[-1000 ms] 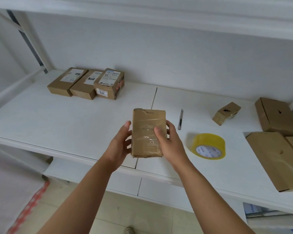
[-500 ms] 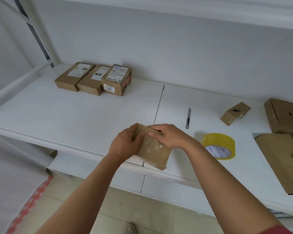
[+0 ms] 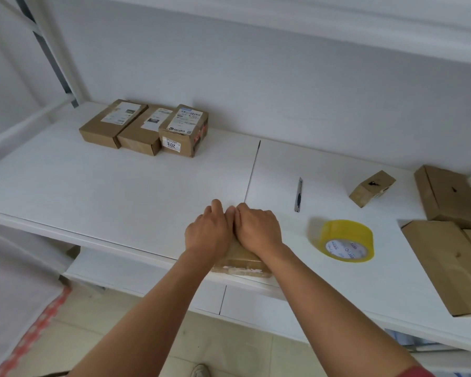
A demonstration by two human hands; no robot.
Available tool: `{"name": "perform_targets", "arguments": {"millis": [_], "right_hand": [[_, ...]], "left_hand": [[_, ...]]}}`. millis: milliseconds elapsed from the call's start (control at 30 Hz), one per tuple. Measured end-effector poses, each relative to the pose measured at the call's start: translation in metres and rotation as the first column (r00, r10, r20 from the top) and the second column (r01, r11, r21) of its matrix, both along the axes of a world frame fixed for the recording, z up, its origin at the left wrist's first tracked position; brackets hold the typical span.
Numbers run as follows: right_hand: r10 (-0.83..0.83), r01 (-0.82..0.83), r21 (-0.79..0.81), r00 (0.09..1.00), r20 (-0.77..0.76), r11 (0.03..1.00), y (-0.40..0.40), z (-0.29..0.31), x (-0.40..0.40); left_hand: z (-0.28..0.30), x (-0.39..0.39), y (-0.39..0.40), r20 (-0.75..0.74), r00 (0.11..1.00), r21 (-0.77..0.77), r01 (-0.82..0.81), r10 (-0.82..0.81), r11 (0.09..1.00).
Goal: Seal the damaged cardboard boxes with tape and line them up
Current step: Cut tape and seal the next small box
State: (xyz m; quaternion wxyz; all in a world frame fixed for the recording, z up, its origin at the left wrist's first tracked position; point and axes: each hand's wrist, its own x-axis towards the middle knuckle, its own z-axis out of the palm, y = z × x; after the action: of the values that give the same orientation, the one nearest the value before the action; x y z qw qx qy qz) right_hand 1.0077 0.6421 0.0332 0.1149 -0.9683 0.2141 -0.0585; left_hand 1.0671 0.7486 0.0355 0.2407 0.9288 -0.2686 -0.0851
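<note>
A small taped cardboard box [image 3: 241,261] lies flat at the front edge of the white table [image 3: 120,186]. My left hand [image 3: 208,232] and my right hand [image 3: 257,229] lie side by side on top of it, fingers curled over its far edge, so most of the box is hidden. Three labelled boxes [image 3: 144,127] stand in a row at the back left. A yellow tape roll [image 3: 347,240] lies to the right of my hands. A grey utility knife [image 3: 298,194] rests behind it.
At the right sit a small tilted box [image 3: 371,187], a larger brown box [image 3: 449,195] and flat cardboard pieces [image 3: 452,265] near the table's right end. A wall runs behind, with a shelf overhead.
The box was held upright in front of me, then tipped over and set flat on the table's front edge. Both hands moved onto its top.
</note>
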Motion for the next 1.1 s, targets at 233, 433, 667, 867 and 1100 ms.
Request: {"name": "perform_targets", "arguments": {"millis": [233,433,667,867,1100], "right_hand": [[-0.069,0.07,-0.094,0.998,0.008,0.993,0.006,0.001,-0.002],[-0.171,0.178,-0.138,0.984,0.058,0.974,-0.003,0.0,-0.011],[-0.183,0.18,-0.122,0.983,-0.009,0.976,-0.002,-0.008,-0.015],[-0.305,0.294,0.156,0.951,0.054,0.943,-0.011,-0.009,-0.014],[-0.271,0.269,0.044,0.962,0.035,0.962,-0.008,-0.011,-0.011]], "left_hand": [[0.003,-0.004,-0.015,0.183,0.978,0.218,0.054,-0.095,0.975],[-0.002,0.002,-0.017,0.109,0.988,0.207,0.087,-0.111,0.974],[-0.002,-0.001,-0.023,0.011,0.999,0.179,0.036,-0.039,0.983],[-0.003,-0.007,-0.025,0.101,0.989,0.263,0.076,-0.106,0.962],[-0.005,-0.003,-0.02,-0.001,0.997,0.16,0.071,-0.072,0.985]]}}
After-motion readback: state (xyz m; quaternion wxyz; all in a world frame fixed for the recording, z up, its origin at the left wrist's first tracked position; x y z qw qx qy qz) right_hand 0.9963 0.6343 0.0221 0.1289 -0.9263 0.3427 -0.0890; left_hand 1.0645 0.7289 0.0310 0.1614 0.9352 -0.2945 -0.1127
